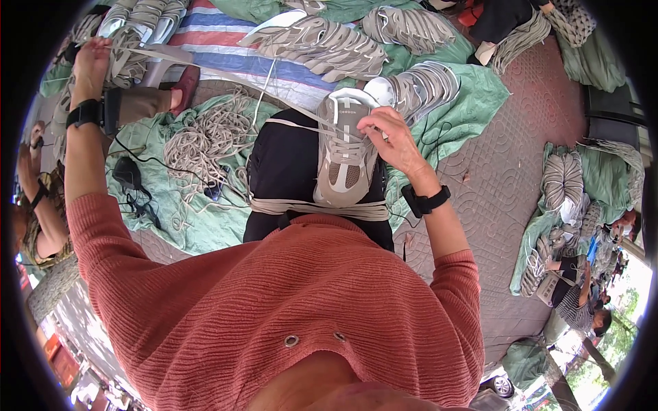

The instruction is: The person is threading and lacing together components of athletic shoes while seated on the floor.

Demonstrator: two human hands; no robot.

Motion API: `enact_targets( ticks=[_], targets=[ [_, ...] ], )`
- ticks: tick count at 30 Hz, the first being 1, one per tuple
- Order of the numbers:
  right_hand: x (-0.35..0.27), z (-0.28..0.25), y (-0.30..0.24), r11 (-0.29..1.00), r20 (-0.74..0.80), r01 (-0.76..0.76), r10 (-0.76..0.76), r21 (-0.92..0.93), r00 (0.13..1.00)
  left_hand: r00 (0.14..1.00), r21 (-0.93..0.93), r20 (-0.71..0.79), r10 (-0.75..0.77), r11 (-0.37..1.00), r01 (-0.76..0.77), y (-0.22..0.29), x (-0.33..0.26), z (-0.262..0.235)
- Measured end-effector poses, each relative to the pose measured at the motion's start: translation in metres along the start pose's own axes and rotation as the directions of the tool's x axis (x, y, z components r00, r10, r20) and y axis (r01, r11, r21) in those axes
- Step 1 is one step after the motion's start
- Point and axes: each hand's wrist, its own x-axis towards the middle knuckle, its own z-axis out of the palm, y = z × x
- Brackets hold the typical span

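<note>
A beige and grey sneaker (pixel 345 154) rests on my lap, toe toward me, held there by a bundle of laces (pixel 322 207) lying across my thighs. My right hand (pixel 389 140) sits at the shoe's two o'clock, by the tongue, its grip pinched closed on the lace near the top eyelets. My left hand (pixel 92 61) is flung far out to ten o'clock, its grip closed on the free end of the shoelace (pixel 205 70) — the lace runs taut from there back to the shoe.

The sneaker looks light, with a soft mesh upper and a stiffer sole; I judge it best steadied at the tongue or collar, where the upper gives little. The lace is flat, limp and a little slippery, so it wants a pinch between thumb and forefinger close to the eyelet.

At nine o'clock from the shoe a loose heap of laces (pixel 205 140) lies on a green cloth (pixel 171 212) spread over the paved ground. Beyond it, from twelve to one o'clock, rows of finished sneakers (pixel 322 44) lie stacked on cloths — another person's hands (pixel 31 147) show at the far left.
</note>
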Motion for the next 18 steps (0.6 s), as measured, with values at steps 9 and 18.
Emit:
enact_targets(
  ticks=[9, 18],
  targets=[
    [0.013, 0.053, -0.039, 0.916, -0.084, 0.052, -0.093, -0.397, 0.992, 0.788, -0.586, 0.593, -0.168, 0.582, 0.564, -0.011, -0.028, -0.054],
    [0.013, -0.021, -0.084, 0.581, 0.442, -0.506, 0.262, 0.638, 0.858, 0.872, -0.716, 0.305, -0.384, 0.511, 0.476, -0.121, -0.081, -0.202]
  ],
)
